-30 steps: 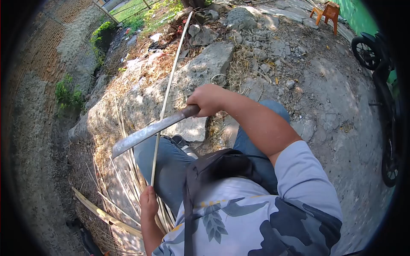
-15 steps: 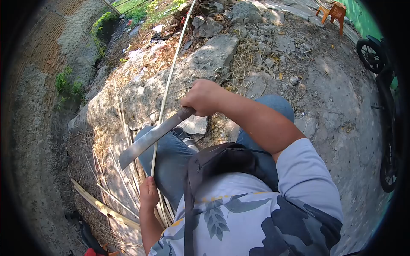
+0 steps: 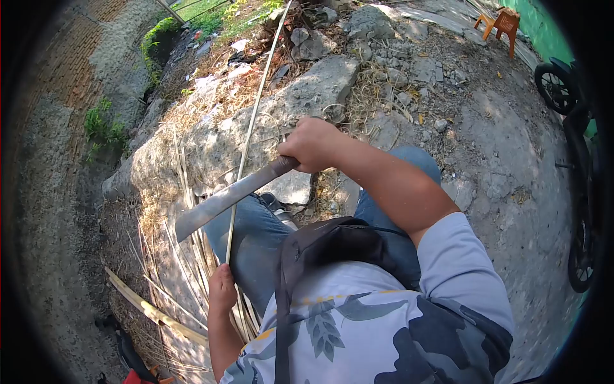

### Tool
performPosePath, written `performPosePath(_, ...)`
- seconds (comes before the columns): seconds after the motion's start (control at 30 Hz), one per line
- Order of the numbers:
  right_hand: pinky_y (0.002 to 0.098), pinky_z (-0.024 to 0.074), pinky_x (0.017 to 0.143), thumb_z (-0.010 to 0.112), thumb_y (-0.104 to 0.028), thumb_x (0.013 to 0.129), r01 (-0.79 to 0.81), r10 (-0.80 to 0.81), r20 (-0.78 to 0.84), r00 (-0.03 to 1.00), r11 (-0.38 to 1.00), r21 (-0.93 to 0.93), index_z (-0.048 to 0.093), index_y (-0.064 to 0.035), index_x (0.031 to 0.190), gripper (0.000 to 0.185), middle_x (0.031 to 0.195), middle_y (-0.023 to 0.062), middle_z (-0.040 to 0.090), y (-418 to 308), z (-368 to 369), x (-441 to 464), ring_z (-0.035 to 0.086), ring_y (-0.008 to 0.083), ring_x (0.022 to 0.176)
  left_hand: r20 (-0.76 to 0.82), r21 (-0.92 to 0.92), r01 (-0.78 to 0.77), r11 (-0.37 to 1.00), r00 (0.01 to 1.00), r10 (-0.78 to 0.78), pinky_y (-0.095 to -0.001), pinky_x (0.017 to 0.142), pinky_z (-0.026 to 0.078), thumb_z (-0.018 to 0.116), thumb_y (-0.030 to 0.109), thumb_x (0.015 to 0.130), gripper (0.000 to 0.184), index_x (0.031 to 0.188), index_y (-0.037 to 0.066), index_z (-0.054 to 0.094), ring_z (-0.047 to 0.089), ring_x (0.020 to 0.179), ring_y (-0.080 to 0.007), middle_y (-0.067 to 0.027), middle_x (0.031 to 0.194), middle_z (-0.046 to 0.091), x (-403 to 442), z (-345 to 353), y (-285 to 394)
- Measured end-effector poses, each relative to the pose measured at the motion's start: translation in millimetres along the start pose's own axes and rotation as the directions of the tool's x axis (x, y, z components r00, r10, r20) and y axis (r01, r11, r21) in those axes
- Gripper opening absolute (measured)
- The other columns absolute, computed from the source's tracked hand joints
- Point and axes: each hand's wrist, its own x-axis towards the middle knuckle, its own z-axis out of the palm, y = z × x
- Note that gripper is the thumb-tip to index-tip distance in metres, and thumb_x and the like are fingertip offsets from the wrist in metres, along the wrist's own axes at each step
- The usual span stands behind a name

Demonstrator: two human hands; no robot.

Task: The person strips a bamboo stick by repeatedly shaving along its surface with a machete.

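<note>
My right hand (image 3: 312, 144) is closed round the dark handle of a machete (image 3: 224, 202). The broad grey blade slants down to the left and crosses a long, thin bamboo strip (image 3: 254, 114) above my left knee. Lower down, my left hand (image 3: 222, 289) pinches that strip, its thumb pointing up along it. From there the pale strip runs up past the blade to the top of the view. Whether the edge touches the strip or only passes over it, I cannot tell.
More split bamboo strips (image 3: 185, 256) lie on the ground left of my leg, with a thicker bamboo piece (image 3: 153, 312) beyond. A concrete slab (image 3: 313, 89) and rubble are ahead. An orange plastic chair (image 3: 507, 27) stands far right, above a motorcycle (image 3: 579, 141). A dark bag (image 3: 332, 246) rests on my lap.
The machete has turned to a slightly flatter slant, its tip a little higher. My right hand has shifted slightly right. My left hand keeps its place on the strip.
</note>
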Motion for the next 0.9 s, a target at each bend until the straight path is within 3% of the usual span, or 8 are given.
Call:
performPosePath(0.03,0.0449,0.0565,0.079,0.074,-0.024,0.075,-0.017,0.020,0.078,0.997,0.999,-0.041,0.072,-0.0195,0.088,0.014,0.088,0.0060,0.074,-5,-4,3,0.073,0.0301,0.088,-0.002,0.020,0.005,1.000,1.000,-0.005,-0.0311,0.057,0.036,0.040,0.044,0.113,0.055,0.077,0.003,0.052,0.043,0.062,-0.0112,-0.0004,0.066,0.046,-1,-1,1)
performPosePath(0.13,0.0457,0.0567,0.082,0.075,-0.025,0.076,-0.141,0.141,-0.024,0.990,0.990,0.006,0.072,-0.0187,0.092,0.017,0.091,0.0073,0.075,30,-3,-1,0.073,0.0304,0.092,-0.065,0.099,-0.098,0.990,0.992,0.104,-0.0334,0.058,0.039,0.042,0.044,0.113,0.055,0.080,0.001,0.054,0.045,0.063,-0.0135,-0.0035,0.066,0.048,-5,3,6)
performPosePath(0.23,0.0479,0.0562,0.085,0.076,-0.029,0.079,-0.402,0.429,-0.043,0.902,0.873,0.276,0.072,-0.0177,0.097,0.021,0.092,0.0091,0.075,66,-8,-14,0.073,0.0318,0.095,-0.038,0.082,-0.047,0.996,0.998,0.050,-0.0322,0.059,0.038,0.039,0.045,0.113,0.056,0.081,0.002,0.054,0.045,0.065,-0.0127,-0.0016,0.068,0.047,-5,5,7)
performPosePath(0.37,0.0495,0.0559,0.083,0.075,-0.033,0.082,-0.468,0.484,-0.041,0.874,0.862,0.193,0.071,-0.0170,0.101,0.025,0.092,0.0125,0.074,51,-15,-22,0.072,0.0343,0.094,-0.004,0.104,-0.048,0.993,0.999,0.049,-0.0324,0.060,0.039,0.036,0.045,0.114,0.058,0.080,0.002,0.053,0.045,0.065,-0.0135,-0.0015,0.069,0.047,0,0,21)
performPosePath(0.47,0.0494,0.0565,0.074,0.077,-0.034,0.080,-0.263,0.282,-0.129,0.951,0.954,0.145,0.069,-0.0147,0.089,0.023,0.085,0.0118,0.073,41,6,-16,0.072,0.0357,0.082,-0.021,0.142,-0.040,0.989,0.999,0.044,-0.0358,0.062,0.041,0.039,0.044,0.113,0.057,0.082,0.000,0.055,0.049,0.064,-0.0185,-0.0060,0.068,0.051,-3,1,28)
performPosePath(0.6,0.0506,0.0567,0.076,0.077,-0.032,0.080,-0.138,0.171,-0.120,0.978,0.959,0.247,0.063,-0.0223,0.129,0.052,0.082,0.0143,0.072,1,1,-4,0.072,0.0382,0.083,-0.106,0.255,-0.032,0.966,0.993,0.060,-0.0453,0.059,0.044,0.047,0.045,0.110,0.055,0.080,0.000,0.056,0.056,0.060,-0.0368,-0.0187,0.065,0.055,-8,-2,33)
performPosePath(0.7,0.0513,0.0567,0.078,0.076,-0.031,0.081,-0.101,0.154,-0.130,0.979,0.933,0.345,0.052,-0.0260,0.145,0.068,0.086,0.0157,0.073,-14,22,8,0.072,0.0383,0.085,-0.145,0.366,0.044,0.930,0.989,0.010,-0.0507,0.056,0.043,0.052,0.046,0.107,0.055,0.077,0.001,0.053,0.057,0.063,-0.0483,-0.0255,0.065,0.056,-16,-9,52)
performPosePath(0.9,0.0505,0.0571,0.080,0.074,-0.028,0.080,-0.166,0.156,0.066,0.986,0.965,0.205,0.063,-0.0256,0.133,0.054,0.093,0.0139,0.074,-19,35,12,0.073,0.0372,0.088,-0.139,0.405,0.074,0.912,0.990,-0.018,-0.0489,0.060,0.046,0.062,0.044,0.103,0.046,0.087,0.000,0.063,0.062,0.066,-0.0439,-0.0215,0.069,0.062,-28,-33,53)
